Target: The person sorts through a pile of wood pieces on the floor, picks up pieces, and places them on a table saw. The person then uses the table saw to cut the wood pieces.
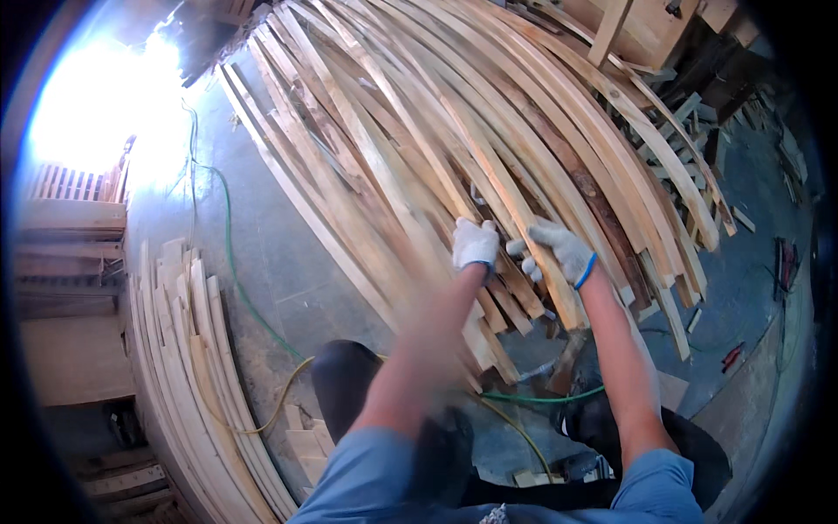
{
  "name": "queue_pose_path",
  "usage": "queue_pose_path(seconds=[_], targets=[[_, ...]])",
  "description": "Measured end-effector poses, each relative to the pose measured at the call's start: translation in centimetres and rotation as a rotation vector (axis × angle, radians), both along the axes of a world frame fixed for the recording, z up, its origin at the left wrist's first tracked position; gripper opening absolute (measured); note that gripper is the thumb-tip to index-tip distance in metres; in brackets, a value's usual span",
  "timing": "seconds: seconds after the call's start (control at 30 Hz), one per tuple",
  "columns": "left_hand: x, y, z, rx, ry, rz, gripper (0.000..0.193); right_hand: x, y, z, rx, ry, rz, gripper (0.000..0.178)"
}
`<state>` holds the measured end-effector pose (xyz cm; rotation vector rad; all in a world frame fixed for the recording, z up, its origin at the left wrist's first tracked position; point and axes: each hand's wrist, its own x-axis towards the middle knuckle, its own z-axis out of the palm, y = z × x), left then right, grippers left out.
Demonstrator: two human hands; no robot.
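Observation:
Long pale wooden boards lie side by side in a wide heap in front of me. My right hand (566, 253), in a white knit glove with a blue cuff, wraps round one wooden board (491, 166) close to its near end. Its fingertips show on the board's left side. Just left of it, my left hand (476, 244), also gloved, has its fingers curled at the near part of another wooden board (425, 144). That hand partly hides the board there. My left forearm is smeared by motion.
Another stack of boards (202, 375) lies at the left. A green hose (229, 236) and a yellow hose (288, 393) cross the concrete floor. Wood offcuts (698, 131) are piled at the far right, with red-handled tools (733, 356) nearer. Wooden pallets (74, 253) stand far left.

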<state>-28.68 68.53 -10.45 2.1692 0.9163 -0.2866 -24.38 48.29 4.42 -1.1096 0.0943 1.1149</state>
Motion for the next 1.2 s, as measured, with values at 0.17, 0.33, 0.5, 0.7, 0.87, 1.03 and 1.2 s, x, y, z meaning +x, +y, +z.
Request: queue_pose_path(seconds=[0.17,0.33,0.5,0.7,0.87,1.03,1.2], targets=[[1.7,-3.1,5.1,-0.028,-0.027,0.309,0.062,-0.8,0.8,0.4,-0.337,-0.301,0.064,0.039],[-0.2,0.3,4.0,-0.127,-0.203,0.271,0.058,-1.5,2.1,-3.3,-0.754,-0.954,0.093,0.043],[-3.5,-1.8,12.1,-0.475,-0.354,0.309,0.050,-1.4,2.3,-2.6,-0.825,-1.048,0.068,0.043],[-10.5,-5.4,18.2,-0.650,-0.324,0.214,0.043,1.2,8.7,0.6,-0.742,-0.956,0.105,0.047],[-13.7,-8.5,17.4,-0.745,-0.238,0.176,0.045,4.3,13.6,1.1,-0.789,-1.023,0.322,0.066],[-14.1,-9.0,15.1,-0.713,-0.204,0.145,0.039,0.9,14.2,1.2,-0.761,-0.942,0.320,0.092],[-14.3,-9.1,14.0,-0.711,-0.228,0.127,0.045,1.1,13.8,-0.8,-0.783,-0.971,0.266,0.102]])
